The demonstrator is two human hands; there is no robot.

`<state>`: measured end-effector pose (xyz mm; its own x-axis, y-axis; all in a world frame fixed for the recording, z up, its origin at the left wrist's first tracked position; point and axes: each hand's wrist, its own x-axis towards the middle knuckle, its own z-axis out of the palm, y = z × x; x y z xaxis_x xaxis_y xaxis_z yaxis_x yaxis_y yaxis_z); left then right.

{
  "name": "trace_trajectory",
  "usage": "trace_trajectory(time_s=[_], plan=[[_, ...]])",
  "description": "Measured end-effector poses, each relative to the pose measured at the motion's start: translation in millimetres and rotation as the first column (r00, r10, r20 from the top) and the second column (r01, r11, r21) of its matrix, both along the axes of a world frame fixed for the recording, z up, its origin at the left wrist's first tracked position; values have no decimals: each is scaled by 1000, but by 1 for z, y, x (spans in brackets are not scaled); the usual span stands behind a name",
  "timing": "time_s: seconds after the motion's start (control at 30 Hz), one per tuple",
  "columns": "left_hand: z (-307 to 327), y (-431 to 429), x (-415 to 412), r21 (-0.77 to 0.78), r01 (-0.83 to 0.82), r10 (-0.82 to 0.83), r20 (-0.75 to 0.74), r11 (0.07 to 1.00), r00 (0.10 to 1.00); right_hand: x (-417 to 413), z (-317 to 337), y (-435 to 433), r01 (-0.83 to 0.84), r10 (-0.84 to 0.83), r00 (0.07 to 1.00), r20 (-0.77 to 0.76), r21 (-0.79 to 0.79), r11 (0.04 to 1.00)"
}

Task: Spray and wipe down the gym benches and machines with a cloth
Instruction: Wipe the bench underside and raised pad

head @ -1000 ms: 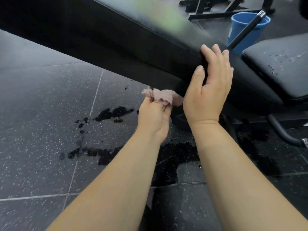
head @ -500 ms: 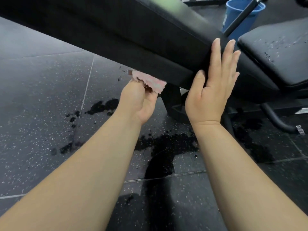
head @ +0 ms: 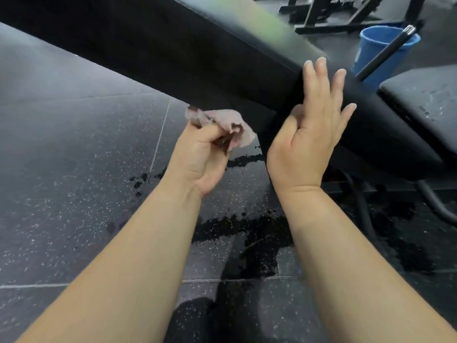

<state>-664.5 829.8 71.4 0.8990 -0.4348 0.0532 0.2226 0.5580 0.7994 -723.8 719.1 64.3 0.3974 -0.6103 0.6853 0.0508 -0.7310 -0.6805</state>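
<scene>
Crossing blue bucket (head: 398, 60), black pole (head: 384, 53); cloth (head: 223, 121) in left hand (head: 199, 158).

Single head-worn wide-angle view, tilted forward and down.
Close above the person's left hand (head: 200, 159) and right hand (head: 309, 139), it faces the long black padded bench (head: 222, 58) crossing the top, speckled dark rubber floor (head: 74, 194) beneath, blue plastic bucket (head: 376, 53) upper right.

Site: gym | Evidence: black padded bench (head: 222, 45); speckled rubber floor tiles (head: 74, 194); black steel equipment frames (head: 329, 18); blue bucket (head: 376, 53)
</scene>
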Motion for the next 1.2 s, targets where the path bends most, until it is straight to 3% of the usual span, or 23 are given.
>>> trace_trajectory(time_s=[0.1, 0.17, 0.23, 0.3, 0.37, 0.4, 0.47, 0.53, 0.6, 0.63, 0.73, 0.83, 0.93, 0.97, 1.03, 1.1, 1.2], plan=[[9, 31, 21, -299, -81, 50, -108, 951, 993, 5, 22, 6, -60, 59, 998, -12, -111, 992], [16, 39, 28, -388, -150, 103, -138, 909, 985, 16, 36, 17, -99, 97, 995, -19, -142, 985], [15, 30, 24, -281, -126, 135, 12, 951, 991, 27, 46, 31, -101, 102, 995, 2, -144, 984], [5, 11, 15, -19, -67, 69, 154, 998, 986, 34, 50, 41, -69, 75, 996, 39, -124, 990], [-2, 0, 12, 177, -105, 88, 103, 979, 991, 34, 50, 43, -60, 65, 997, 49, -90, 994], [0, 1, 12, 204, -124, 114, 60, 971, 992, 34, 49, 44, -65, 69, 997, 44, -86, 994], [11, 13, 13, 107, -146, 148, -4, 983, 989, 32, 47, 40, -74, 76, 997, 16, -118, 990], [29, 39, 25, -116, -196, 182, -119, 974, 976, 28, 46, 33, -87, 84, 996, -24, -163, 983], [44, 71, 45, -327, -292, 223, -235, 899, 946, 26, 47, 33, -96, 89, 995, -53, -147, 984], [50, 80, 52, -359, -312, 235, -243, 880, 941, 27, 48, 36, -79, 73, 996, -55, -120, 990], [54, 69, 47, -222, -241, 207, -165, 945, 964, 32, 54, 51, -13, 12, 999, -40, -33, 999], [46, 51, 35, -44, -66, 64, -32, 997, 997, 30, 60, 58, -16, 18, 996, -87, 29, 999], [54, 61, 35, 190, 40, -53, 64, 981, 997, 22, 72, 61, -29, 37, 986, -163, 52, 998], [60, 67, 37, 154, 35, -41, 33, 987, 999, 21, 76, 61, -21, 32, 983, -178, 68, 997], [72, 82, 44, -71, -88, 77, -148, 994, 986, 20, 82, 60, 0, 19, 980, -199, 92, 996], [81, 95, 56, -283, -299, 211, -300, 912, 930, 21, 81, 56, -5, 20, 979, -203, 75, 997], [86, 90, 53, -318, -322, 238, -276, 892, 931, 26, 71, 56, 8, -4, 986, -170, 23, 1000]])
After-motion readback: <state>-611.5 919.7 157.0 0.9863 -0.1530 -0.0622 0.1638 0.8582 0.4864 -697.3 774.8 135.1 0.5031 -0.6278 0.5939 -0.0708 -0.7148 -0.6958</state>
